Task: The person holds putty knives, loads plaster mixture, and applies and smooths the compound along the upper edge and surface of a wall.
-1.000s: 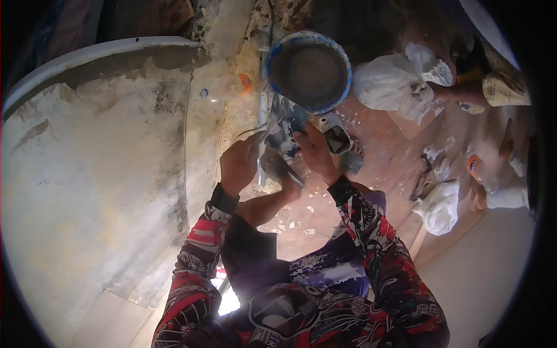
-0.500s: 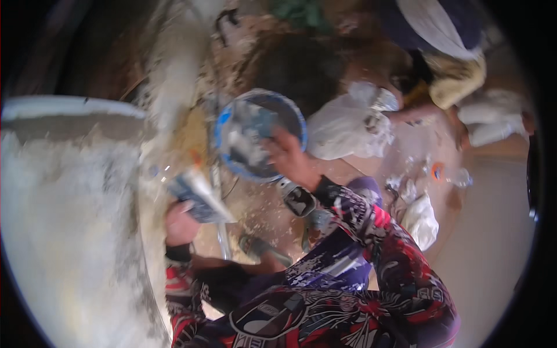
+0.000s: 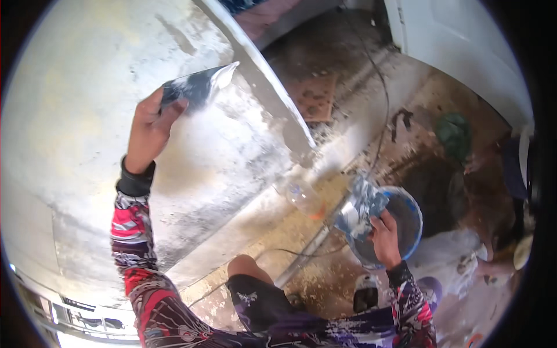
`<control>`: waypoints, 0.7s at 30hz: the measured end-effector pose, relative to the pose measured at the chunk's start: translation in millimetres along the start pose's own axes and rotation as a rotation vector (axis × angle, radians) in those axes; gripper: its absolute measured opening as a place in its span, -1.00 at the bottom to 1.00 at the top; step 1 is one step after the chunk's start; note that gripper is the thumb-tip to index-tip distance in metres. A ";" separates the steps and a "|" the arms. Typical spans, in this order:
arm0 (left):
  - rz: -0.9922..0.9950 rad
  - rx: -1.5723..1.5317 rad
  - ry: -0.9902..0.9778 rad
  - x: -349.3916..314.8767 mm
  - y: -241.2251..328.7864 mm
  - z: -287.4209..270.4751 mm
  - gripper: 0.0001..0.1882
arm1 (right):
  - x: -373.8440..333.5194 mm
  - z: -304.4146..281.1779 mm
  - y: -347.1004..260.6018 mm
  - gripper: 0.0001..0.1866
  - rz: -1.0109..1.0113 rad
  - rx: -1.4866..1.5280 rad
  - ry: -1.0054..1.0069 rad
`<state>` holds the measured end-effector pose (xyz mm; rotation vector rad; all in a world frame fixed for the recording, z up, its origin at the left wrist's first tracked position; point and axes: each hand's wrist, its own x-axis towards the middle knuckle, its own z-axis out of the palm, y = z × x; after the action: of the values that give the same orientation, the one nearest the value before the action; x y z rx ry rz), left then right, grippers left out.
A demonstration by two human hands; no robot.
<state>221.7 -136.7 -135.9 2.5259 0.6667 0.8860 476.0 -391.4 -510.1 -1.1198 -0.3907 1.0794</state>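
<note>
My left hand [image 3: 148, 124] is raised in front of the whitish, patchy plastered wall [image 3: 110, 75]. Its fingers close round a dark flat putty scraper [image 3: 194, 90] with a thick white smear of putty along its far edge; whether the blade touches the wall I cannot tell. Lower and to the right, my right hand [image 3: 385, 240] grips a second putty scraper [image 3: 366, 206], grey-blue and streaked with pale putty. That one is over the left side of a round bucket [image 3: 419, 226] with a blue and white rim. Grey residue coats the bucket's inside.
A clear plastic bottle [image 3: 303, 196] lies by the wall's foot. A dark cable [image 3: 386, 110] runs along the stained floor. White plastic sheeting [image 3: 449, 258] lies right of the bucket, and a green bundle [image 3: 454, 136] beyond it. A white door [image 3: 464, 46] stands at the far right.
My view has swung left toward the wall. The left hand has risen to the wall with its scraper. My right hand has lifted its scraper from inside the bucket to its left side.
</note>
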 end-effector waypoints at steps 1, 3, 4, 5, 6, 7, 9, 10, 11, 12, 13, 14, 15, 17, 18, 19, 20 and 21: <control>0.131 0.359 -0.069 10.7 23.6 -17.2 -0.58 | 4.5 4.4 1.5 -0.67 -0.010 0.015 -0.039; 0.453 0.842 -0.150 41.1 60.2 -40.8 -0.54 | 6.2 7.3 -0.1 -0.69 0.054 0.104 -0.101; 0.582 1.157 -0.192 60.6 80.4 -43.3 -0.56 | 9.1 6.4 2.5 -0.72 0.058 0.111 -0.082; 0.771 1.419 -0.181 80.6 83.6 -54.6 -0.55 | 11.8 10.0 1.9 -0.72 0.056 0.131 -0.106; 0.765 1.541 -0.195 96.6 83.6 -63.2 -0.53 | 14.7 13.4 2.7 -0.73 0.048 0.118 -0.133; 0.763 1.649 -0.201 113.2 79.2 -67.7 -0.51 | 18.3 14.4 3.3 -0.74 0.037 0.100 -0.146; 0.853 1.793 -0.162 143.7 93.5 -67.4 -0.50 | 22.1 5.3 7.3 -0.75 -0.004 0.102 -0.142; 0.910 1.922 -0.147 154.0 93.2 -63.0 -0.49 | 25.9 5.6 10.4 -0.77 -0.009 0.085 -0.145; 0.915 1.928 -0.160 161.4 92.6 -59.7 -0.49 | 26.8 7.8 10.9 -0.77 -0.003 0.096 -0.149; 0.857 1.990 -0.206 167.7 92.1 -57.2 -0.44 | 25.9 12.9 7.8 -0.79 0.014 0.104 -0.174; 0.796 2.042 -0.245 174.5 87.9 -55.9 -0.38 | 24.7 16.1 4.5 -0.81 0.029 0.105 -0.193; 0.762 2.046 -0.226 182.5 78.1 -60.4 -0.38 | 25.7 14.2 9.8 -0.81 0.032 0.111 -0.188; 0.769 2.045 -0.230 187.5 69.1 -67.0 -0.38 | 28.3 11.7 18.2 -0.82 0.000 0.072 -0.213; 0.689 2.088 -0.236 191.6 57.9 -64.7 -0.38 | 28.7 8.7 24.9 -0.83 -0.026 0.029 -0.227; 0.694 2.082 -0.240 194.1 54.2 -65.6 -0.38 | 27.7 9.3 23.1 -0.83 -0.009 0.042 -0.204; 0.680 2.069 -0.231 192.7 52.7 -66.2 -0.38 | 25.9 9.7 22.6 -0.83 0.011 0.055 -0.187; 0.666 2.057 -0.223 191.4 51.6 -67.4 -0.38 | 24.7 10.1 21.6 -0.83 0.018 0.056 -0.190; 0.663 2.059 -0.233 191.0 51.3 -69.2 -0.38 | 24.0 10.9 20.2 -0.83 0.015 0.050 -0.198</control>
<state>323.4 -60.7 30.8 4.6664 0.7920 -0.6006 469.3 -364.7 -528.6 -0.9762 -0.5084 1.2116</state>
